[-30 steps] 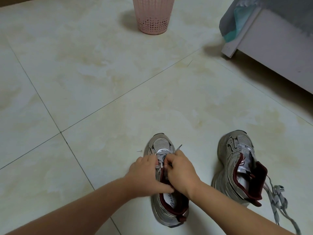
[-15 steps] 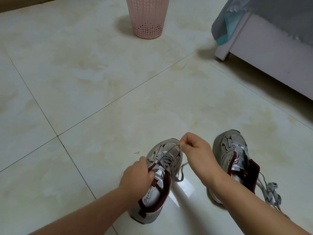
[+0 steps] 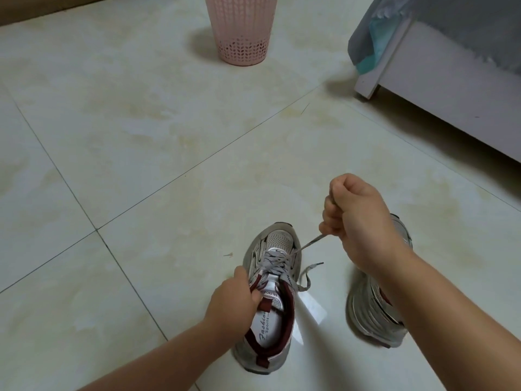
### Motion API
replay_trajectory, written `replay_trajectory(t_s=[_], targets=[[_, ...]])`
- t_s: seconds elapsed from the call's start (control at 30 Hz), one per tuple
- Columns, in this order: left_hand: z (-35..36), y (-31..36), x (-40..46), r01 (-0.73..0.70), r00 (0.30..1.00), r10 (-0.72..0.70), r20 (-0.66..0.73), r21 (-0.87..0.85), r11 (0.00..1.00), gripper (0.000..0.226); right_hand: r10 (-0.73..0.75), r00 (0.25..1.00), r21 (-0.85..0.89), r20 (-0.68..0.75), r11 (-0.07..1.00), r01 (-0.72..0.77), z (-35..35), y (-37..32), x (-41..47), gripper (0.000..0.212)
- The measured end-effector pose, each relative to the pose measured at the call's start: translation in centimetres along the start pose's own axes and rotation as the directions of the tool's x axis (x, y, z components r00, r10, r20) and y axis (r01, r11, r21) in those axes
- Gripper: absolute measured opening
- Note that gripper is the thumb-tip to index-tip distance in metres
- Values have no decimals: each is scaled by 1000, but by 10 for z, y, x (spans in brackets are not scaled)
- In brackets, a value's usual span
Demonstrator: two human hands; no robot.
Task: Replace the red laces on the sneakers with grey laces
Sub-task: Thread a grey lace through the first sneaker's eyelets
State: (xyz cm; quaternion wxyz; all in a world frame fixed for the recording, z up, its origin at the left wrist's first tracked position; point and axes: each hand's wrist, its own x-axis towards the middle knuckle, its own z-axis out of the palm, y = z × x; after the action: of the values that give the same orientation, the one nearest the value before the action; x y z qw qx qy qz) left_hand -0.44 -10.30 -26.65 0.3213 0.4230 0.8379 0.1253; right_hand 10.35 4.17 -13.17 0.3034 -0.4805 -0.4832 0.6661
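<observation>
A grey sneaker with dark red lining (image 3: 270, 314) stands on the tiled floor, toe pointing away. A grey lace (image 3: 275, 262) crosses its lower eyelets. My left hand (image 3: 234, 299) grips the sneaker's left collar edge beside the tongue. My right hand (image 3: 355, 221) is raised to the right, fist curled round one end of the grey lace, which runs taut down to the eyelets. The lace's other end (image 3: 308, 273) hangs loose to the shoe's right. The second sneaker (image 3: 375, 314) stands behind my right forearm, partly hidden.
A pink perforated basket (image 3: 241, 29) stands at the back on the floor. A white bed frame (image 3: 439, 88) with grey and teal bedding fills the upper right. Pale floor tiles (image 3: 127, 131) surround the shoes.
My right hand has pulled the lace end up and to the right, away from the eyelets. My left hand shifted from the laces to the collar. The sneaker turned slightly.
</observation>
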Motion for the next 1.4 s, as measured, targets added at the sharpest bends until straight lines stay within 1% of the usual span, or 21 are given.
replay_trajectory(t_s=[0.1,0.2,0.27,0.3,0.33,0.4,0.47,0.53,0.6,0.63,0.73,0.8,0.87,0.9,0.97,1.03,1.1,1.17,1.2,1.3,1.4], targets=[[0,2,1,56,998,-55,16,-40,998,15,-13,1000,-98,5,995,13,8,6,-4,34],[-3,6,-1,60,998,-60,14,-15,998,19,19,999,-185,30,983,-14,10,13,0,29],[-8,11,-5,5,997,1,-76,84,996,25,69,997,-183,24,981,-64,8,18,4,28],[-10,14,-6,-64,985,83,-151,128,990,25,96,995,-180,25,980,-90,6,22,6,28],[-14,18,-7,-179,954,208,-214,145,973,22,118,993,-185,31,977,-110,5,25,7,29],[-20,30,-8,-437,847,465,-257,160,885,18,147,987,-201,59,971,-133,1,33,8,32],[-23,41,-4,-570,743,626,-239,264,778,20,161,983,-185,90,972,-143,-3,37,8,33],[-27,53,-2,-618,713,683,-157,318,719,13,162,983,-157,84,977,-147,-7,38,9,32],[-24,60,2,-627,719,693,-55,381,680,13,158,987,-126,44,980,-151,-10,37,11,33],[-23,63,3,-593,744,667,-28,432,680,13,152,988,-110,24,983,-149,-11,37,13,33],[-25,72,6,-397,877,480,-35,509,764,15,125,992,-61,-16,990,-126,-14,32,19,33],[-24,73,15,-331,919,393,-11,519,788,24,113,993,-40,-28,993,-114,-15,30,22,33],[-25,76,20,-323,931,364,38,552,769,22,112,993,-37,-29,993,-113,-16,31,23,33],[-24,75,22,-341,927,372,51,530,776,20,117,993,-42,-29,992,-118,-16,32,23,33],[-24,71,21,-389,917,392,76,387,836,18,132,991,-60,-35,989,-134,-18,37,23,33],[-32,67,19,-380,923,366,118,126,917,14,148,988,-73,-48,986,-151,-21,43,24,33],[-46,61,17,-338,900,366,236,-154,929,23,162,985,-83,-64,982,-167,-27,49,23,33],[-63,54,16,-248,882,377,282,-403,881,27,167,983,-101,-71,980,-174,-31,54,22,33],[-72,51,15,-173,905,336,261,-495,852,29,166,984,-116,-71,978,-174,-33,57,21,33],[-89,34,21,26,975,140,175,-707,706,32,130,990,-235,-56,962,-139,-36,65,18,32],[-92,12,29,220,976,-142,168,-760,611,32,71,997,-473,-17,878,-71,-36,73,14,27]])
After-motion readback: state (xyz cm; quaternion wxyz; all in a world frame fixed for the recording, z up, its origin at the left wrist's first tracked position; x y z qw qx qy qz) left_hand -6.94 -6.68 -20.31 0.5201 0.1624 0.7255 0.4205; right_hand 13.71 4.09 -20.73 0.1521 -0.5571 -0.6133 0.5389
